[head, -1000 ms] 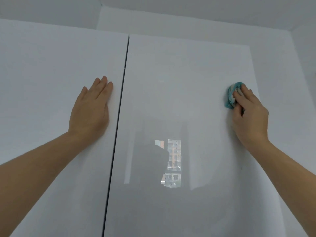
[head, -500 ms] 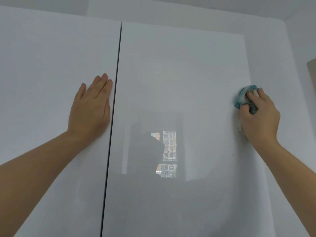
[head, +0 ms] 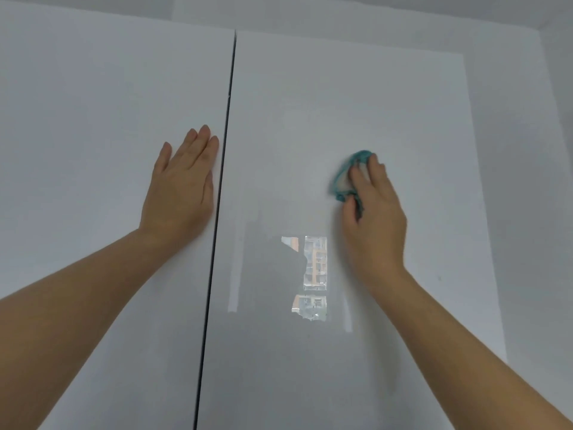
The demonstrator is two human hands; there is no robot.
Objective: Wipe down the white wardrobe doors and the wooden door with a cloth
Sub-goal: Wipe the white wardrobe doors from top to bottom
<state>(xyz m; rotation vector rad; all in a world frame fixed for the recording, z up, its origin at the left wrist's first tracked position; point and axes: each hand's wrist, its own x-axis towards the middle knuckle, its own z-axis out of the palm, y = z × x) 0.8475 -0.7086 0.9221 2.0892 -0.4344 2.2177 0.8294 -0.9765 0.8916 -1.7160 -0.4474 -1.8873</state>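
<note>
Two glossy white wardrobe doors fill the view, the left door [head: 93, 119] and the right door [head: 341, 88], split by a thin dark gap [head: 221, 181]. My left hand [head: 183, 187] lies flat with fingers together on the left door, right beside the gap. My right hand [head: 375, 212] presses a bunched teal and white cloth [head: 345, 175] against the middle of the right door. Most of the cloth is hidden under my fingers. The wooden door is not in view.
A bright window reflection [head: 311, 274] shows on the right door below the cloth. A plain white wall [head: 527, 150] runs past the right door's edge, and the ceiling [head: 372, 10] meets the wardrobe top.
My right hand has slid the cloth leftward from the right door's right edge toward its middle. The left hand has stayed flat in the same spot.
</note>
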